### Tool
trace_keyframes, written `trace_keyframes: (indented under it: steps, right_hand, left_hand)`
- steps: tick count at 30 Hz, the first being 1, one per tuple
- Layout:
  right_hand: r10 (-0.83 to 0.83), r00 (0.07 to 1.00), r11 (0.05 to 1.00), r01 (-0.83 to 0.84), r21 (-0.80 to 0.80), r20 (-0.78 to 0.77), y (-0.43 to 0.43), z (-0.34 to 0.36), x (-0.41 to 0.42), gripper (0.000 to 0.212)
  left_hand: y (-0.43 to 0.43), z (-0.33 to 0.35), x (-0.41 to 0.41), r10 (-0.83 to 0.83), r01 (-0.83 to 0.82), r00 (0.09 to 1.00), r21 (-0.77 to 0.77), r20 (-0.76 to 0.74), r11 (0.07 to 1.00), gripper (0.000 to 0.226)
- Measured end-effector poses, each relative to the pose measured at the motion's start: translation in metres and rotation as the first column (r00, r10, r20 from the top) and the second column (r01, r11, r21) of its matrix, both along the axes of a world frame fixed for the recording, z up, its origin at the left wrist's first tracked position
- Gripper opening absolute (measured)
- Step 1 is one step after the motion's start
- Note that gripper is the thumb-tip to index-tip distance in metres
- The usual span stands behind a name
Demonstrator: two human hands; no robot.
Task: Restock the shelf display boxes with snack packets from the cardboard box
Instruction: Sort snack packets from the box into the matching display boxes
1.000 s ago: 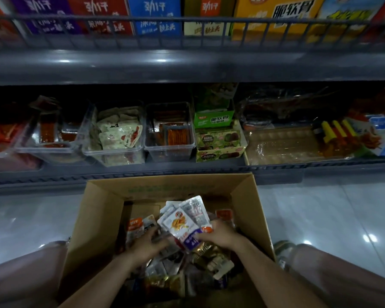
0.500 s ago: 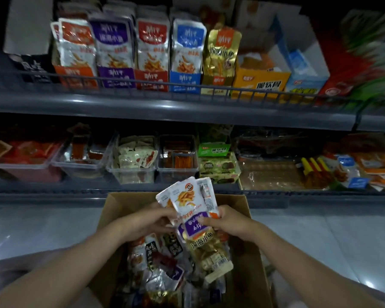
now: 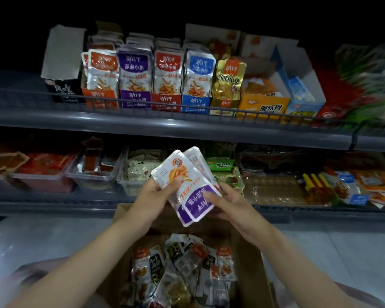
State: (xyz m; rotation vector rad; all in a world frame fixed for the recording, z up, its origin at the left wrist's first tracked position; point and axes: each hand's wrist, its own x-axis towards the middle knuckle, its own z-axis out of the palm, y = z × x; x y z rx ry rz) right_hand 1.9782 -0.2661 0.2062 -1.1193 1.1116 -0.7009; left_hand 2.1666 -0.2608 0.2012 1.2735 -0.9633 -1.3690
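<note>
I hold a small stack of white-and-purple snack packets (image 3: 185,185) upside down above the open cardboard box (image 3: 251,258). My left hand (image 3: 156,195) grips the stack's left edge with the thumb on the front packet. My right hand (image 3: 231,204) pinches its lower right corner. The box below is full of several mixed snack packets (image 3: 182,270). On the upper shelf stands a row of display boxes: orange (image 3: 99,97), purple (image 3: 135,98), red (image 3: 167,101), blue (image 3: 196,103) and gold (image 3: 226,103), each packed with upright packets.
A wire rail (image 3: 187,107) runs along the front of the upper shelf. The lower shelf holds clear plastic tubs (image 3: 93,178) and green snack boxes (image 3: 222,165). Yellow and blue cartons (image 3: 262,105) sit to the right of the gold box. The pale floor (image 3: 342,252) flanks the cardboard box.
Both hands lifted the packet stack out of the cardboard box and up to the lower shelf's level. My view tilted upward, bringing the upper shelf's display boxes fully into sight.
</note>
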Motion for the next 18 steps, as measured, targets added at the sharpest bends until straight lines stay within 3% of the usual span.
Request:
trace_keyframes:
  steps: [2,4,7,10,14,17,18]
  right_hand:
    - [-0.170,0.978,0.985,0.163,0.061,0.119,0.001,-0.007,0.008,0.072]
    - [-0.252,0.943,0.961,0.217,0.174,0.215,0.004,-0.015,0.019,0.066]
    - [-0.319,0.909,0.925,0.237,0.296,0.270,0.007,-0.026,0.033,0.068]
    - [-0.394,0.867,0.906,0.310,0.287,0.306,0.000,-0.023,0.027,0.069]
    - [-0.280,0.906,0.956,0.233,0.177,0.317,-0.014,0.001,0.006,0.059]
    - [-0.119,0.978,0.993,0.113,0.044,0.172,-0.020,0.012,-0.010,0.059]
    - [-0.078,0.991,0.997,0.077,0.012,0.110,-0.021,0.015,-0.014,0.059]
  left_hand:
    - [0.002,-0.001,-0.007,0.129,-0.129,0.990,0.009,-0.058,0.992,0.007]
    - [0.005,-0.004,-0.016,0.203,-0.198,0.974,0.061,-0.100,0.978,0.012]
    - [0.009,-0.015,-0.029,0.161,-0.146,0.982,0.134,-0.101,0.980,0.018]
    - [0.003,-0.011,-0.023,0.045,-0.019,0.989,0.178,-0.140,0.984,0.037]
    - [-0.010,0.016,0.002,-0.159,0.195,0.952,0.116,-0.261,0.974,0.042]
    - [-0.012,0.031,0.018,-0.314,0.357,0.899,0.096,-0.305,0.929,0.037]
    - [-0.012,0.033,0.024,-0.364,0.415,0.876,0.111,-0.315,0.903,0.047]
